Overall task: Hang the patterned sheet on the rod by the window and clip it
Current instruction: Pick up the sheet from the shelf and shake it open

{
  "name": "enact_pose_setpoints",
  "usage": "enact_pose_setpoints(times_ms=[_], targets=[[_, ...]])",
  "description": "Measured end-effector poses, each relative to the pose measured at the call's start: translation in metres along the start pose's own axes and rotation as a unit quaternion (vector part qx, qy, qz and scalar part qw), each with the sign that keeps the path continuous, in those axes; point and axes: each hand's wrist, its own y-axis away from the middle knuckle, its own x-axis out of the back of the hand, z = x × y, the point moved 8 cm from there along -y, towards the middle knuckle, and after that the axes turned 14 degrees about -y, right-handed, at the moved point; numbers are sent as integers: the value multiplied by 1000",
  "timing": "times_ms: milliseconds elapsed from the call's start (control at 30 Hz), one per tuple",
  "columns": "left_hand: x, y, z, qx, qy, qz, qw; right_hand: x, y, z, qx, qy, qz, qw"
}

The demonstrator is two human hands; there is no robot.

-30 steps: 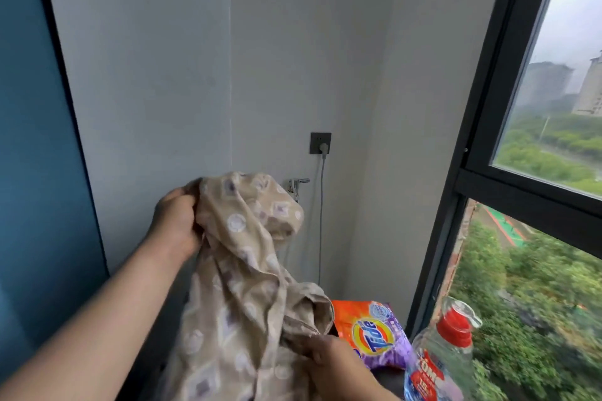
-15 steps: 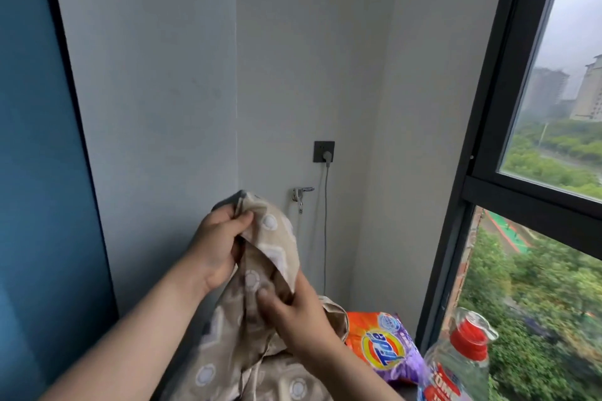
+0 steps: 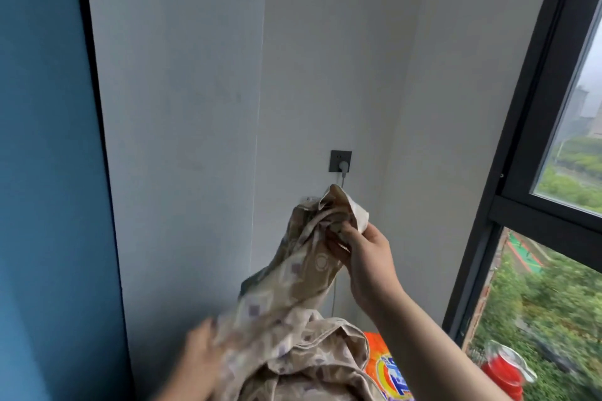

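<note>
The sheet (image 3: 293, 303) is tan with little pale circles and purple squares on it. It is all bunched up, in the air in front of the gray wall (image 3: 182, 140). The right hand (image 3: 365, 257) holds the top of it up high, with the fingers curled tight round a scrunched bit. One pale corner sticks up above the fingers. The rest of the sheet hangs down and piles up in folds at the bottom of the view.

The left hand (image 3: 198, 358) is down low, against the left side of the sheet. It is very blurry, so I cannot tell if it is gripping or just touching.

Just behind the low folds is an orange soap bag (image 3: 387, 368). The sheet hides most of it, and I cannot see inside. To the right is a clear bottle (image 3: 503, 368) with a red cap. It is blurry too.

Above the sheet is a dark socket (image 3: 340, 160) with a white cord (image 3: 335, 296) running down. The black window frame (image 3: 527, 140) is on the right, with green trees outside.
</note>
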Motion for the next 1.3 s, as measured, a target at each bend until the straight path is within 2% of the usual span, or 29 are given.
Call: enact_pose_setpoints(times_ms=[33,67,100,167,233,300,367,400,433,500,567,633,733,833,933,967,1033,1067,1167,1200,1267,1300], targets=[[35,-7,18,11,11,72,997,1,-2,-2,13,31,-12,999],[69,-9,35,-39,26,112,993,1,-4,-2,22,57,-32,998],[97,-16,64,-71,78,135,985,-2,-4,-2,23,72,-58,995],[132,-40,95,-127,71,143,979,-7,-4,-4,25,129,-94,987],[156,-68,115,-130,88,183,970,-12,-3,-15,65,248,-113,960],[162,-91,146,-124,143,151,970,-22,3,-23,111,382,-156,904],[152,-104,179,-139,224,91,960,-39,13,-24,162,488,-228,827],[141,-107,193,-141,266,56,952,-47,17,-22,181,497,-260,808],[126,-107,206,-144,297,6,944,-55,20,-19,189,489,-281,804],[90,-105,220,-139,356,-93,919,-69,20,-8,180,439,-305,826],[63,-101,224,-109,410,-173,889,-77,14,2,175,392,-281,859],[55,-103,214,-77,442,-178,876,-73,5,7,166,362,-197,896],[54,-103,199,-86,445,-189,871,-58,-5,22,106,324,-112,933],[64,-91,166,-102,410,-138,896,-48,-10,31,91,321,-89,938],[60,-60,101,-87,302,-9,949,-35,-20,32,71,304,-44,949],[51,-44,85,-94,246,12,965,-31,-24,31,65,300,-34,951],[20,-27,51,-84,40,48,995,-25,-32,28,63,299,-14,952],[4,-30,35,-71,-62,46,994,-21,-35,28,61,301,-5,952],[-10,-38,-20,92,0,-17,996,-12,-43,34,32,323,17,946],[-8,-41,-26,135,65,-16,989,-8,-44,37,16,332,23,943],[2,-38,-18,148,168,20,974,0,-46,37,0,359,28,933],[18,-34,-9,130,202,52,969,2,-45,36,-3,390,20,920]])
